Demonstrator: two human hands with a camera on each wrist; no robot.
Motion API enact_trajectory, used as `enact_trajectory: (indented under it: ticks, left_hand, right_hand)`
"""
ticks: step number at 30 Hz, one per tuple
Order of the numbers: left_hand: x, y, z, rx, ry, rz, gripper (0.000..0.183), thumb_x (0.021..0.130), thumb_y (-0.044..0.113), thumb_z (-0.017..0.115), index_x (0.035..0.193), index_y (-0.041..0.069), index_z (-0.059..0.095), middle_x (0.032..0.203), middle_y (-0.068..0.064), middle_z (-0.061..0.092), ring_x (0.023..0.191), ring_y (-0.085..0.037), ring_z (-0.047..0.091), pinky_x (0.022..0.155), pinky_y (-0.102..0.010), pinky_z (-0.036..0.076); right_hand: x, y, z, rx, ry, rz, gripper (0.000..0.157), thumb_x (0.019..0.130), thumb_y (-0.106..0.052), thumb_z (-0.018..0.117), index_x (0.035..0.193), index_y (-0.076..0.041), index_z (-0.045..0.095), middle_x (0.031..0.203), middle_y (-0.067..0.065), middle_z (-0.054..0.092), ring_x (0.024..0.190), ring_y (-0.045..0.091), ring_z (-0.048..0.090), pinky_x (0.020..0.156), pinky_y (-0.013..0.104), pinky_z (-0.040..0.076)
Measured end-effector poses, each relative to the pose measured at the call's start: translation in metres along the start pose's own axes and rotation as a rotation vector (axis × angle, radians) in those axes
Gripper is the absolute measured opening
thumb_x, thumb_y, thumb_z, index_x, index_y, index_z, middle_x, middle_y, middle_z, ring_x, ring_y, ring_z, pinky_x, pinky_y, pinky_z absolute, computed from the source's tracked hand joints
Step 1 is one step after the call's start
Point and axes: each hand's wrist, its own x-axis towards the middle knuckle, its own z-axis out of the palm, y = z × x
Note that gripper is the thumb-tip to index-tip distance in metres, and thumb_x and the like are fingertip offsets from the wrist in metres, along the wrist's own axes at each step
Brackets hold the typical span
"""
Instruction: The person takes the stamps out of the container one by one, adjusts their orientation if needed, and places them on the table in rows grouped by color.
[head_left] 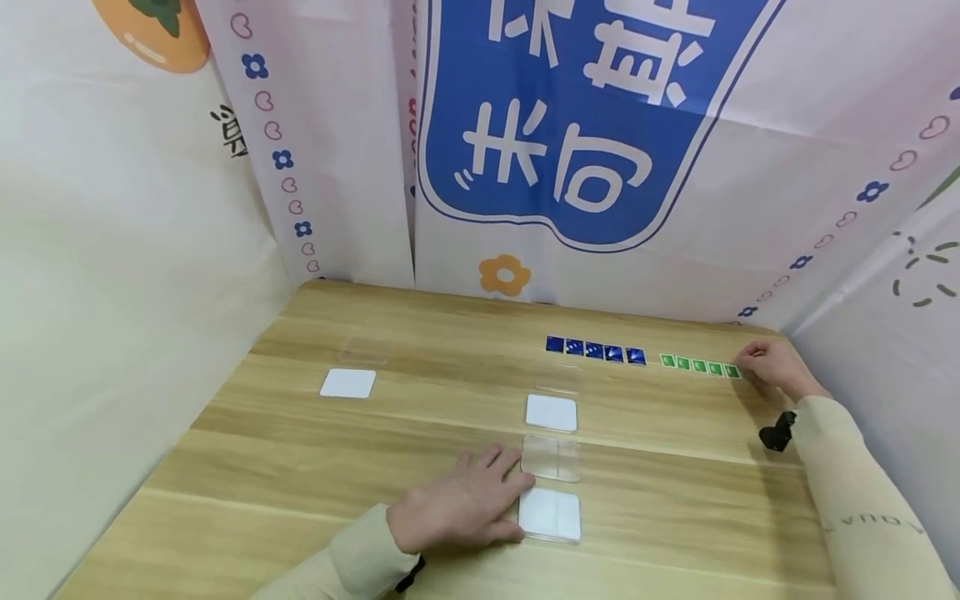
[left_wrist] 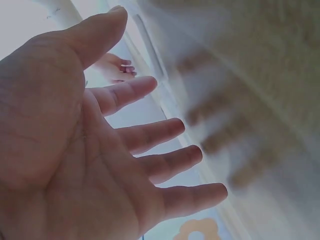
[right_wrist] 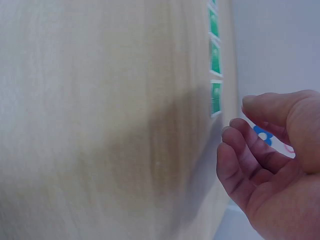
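Observation:
My right hand [head_left: 770, 367] hovers at the right end of a row of small green cards [head_left: 700, 366] with white borders. In the right wrist view its fingers bend loosely, with a gap between thumb and fingertips and nothing held. The nearest green card [right_wrist: 215, 97] lies just beyond those fingertips. Low in the middle of the head view, my left hand [head_left: 468, 500] has its fingers spread beside a white card stack [head_left: 551, 514] and a clear plastic holder [head_left: 551, 458]. Its palm [left_wrist: 90, 165] shows bare in the left wrist view.
A row of dark blue cards [head_left: 595, 350] lies left of the green ones. Two more white cards lie farther back, one at centre [head_left: 552, 412] and one at left [head_left: 348, 383], each with a faint clear sheet behind. Printed cloth walls [head_left: 360, 167] border the wooden table [head_left: 247, 450].

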Motion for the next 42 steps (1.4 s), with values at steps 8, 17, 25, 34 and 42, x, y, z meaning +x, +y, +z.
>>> enact_trajectory:
  ticks: [8,17,25,34,42]
  left_hand:
    - [0.006,-0.01,-0.015,0.011,0.025,0.006,0.062,0.094,0.054,0.056,0.145,0.023,0.04,0.151,-0.011,0.039,0.141,-0.037,0.037,0.105,-0.06,0.042]
    - [0.014,-0.024,-0.038,-0.006,0.039,-0.009,0.06,0.096,0.052,0.054,0.145,0.019,0.042,0.15,-0.013,0.038,0.142,-0.037,0.034,0.107,-0.066,0.036]
    - [0.021,-0.039,-0.059,-0.065,0.068,-0.057,0.062,0.096,0.052,0.054,0.145,0.018,0.04,0.153,-0.014,0.036,0.144,-0.039,0.03,0.111,-0.066,0.03]
    - [0.019,-0.051,-0.081,-0.037,0.099,-0.11,0.065,0.095,0.055,0.053,0.148,0.019,0.039,0.152,-0.01,0.039,0.144,-0.035,0.033,0.114,-0.061,0.031]
    - [0.021,-0.064,-0.097,-0.03,0.093,-0.103,0.064,0.097,0.053,0.052,0.149,0.019,0.036,0.155,-0.014,0.036,0.144,-0.037,0.032,0.114,-0.06,0.03]
  right_hand:
    - [-0.007,-0.011,-0.007,0.047,0.029,-0.019,0.043,0.102,-0.028,0.048,0.118,0.011,0.056,0.106,0.028,0.063,0.085,0.024,0.063,0.068,0.033,0.056]
    - [-0.014,-0.023,-0.013,0.045,0.051,-0.061,0.05,0.104,-0.034,0.043,0.126,0.01,0.051,0.119,0.035,0.057,0.099,0.042,0.063,0.074,0.043,0.059]
    - [-0.018,-0.046,-0.018,-0.017,0.102,-0.142,0.048,0.104,-0.034,0.044,0.126,0.008,0.049,0.117,0.035,0.06,0.092,0.038,0.066,0.067,0.038,0.058]
    - [-0.026,-0.067,-0.025,-0.045,0.138,-0.22,0.041,0.103,-0.032,0.047,0.122,0.005,0.052,0.112,0.032,0.063,0.083,0.027,0.065,0.061,0.028,0.055]
    - [-0.034,-0.078,-0.031,-0.071,0.14,-0.228,0.044,0.103,-0.032,0.047,0.125,0.005,0.052,0.114,0.034,0.062,0.081,0.028,0.065,0.063,0.031,0.053]
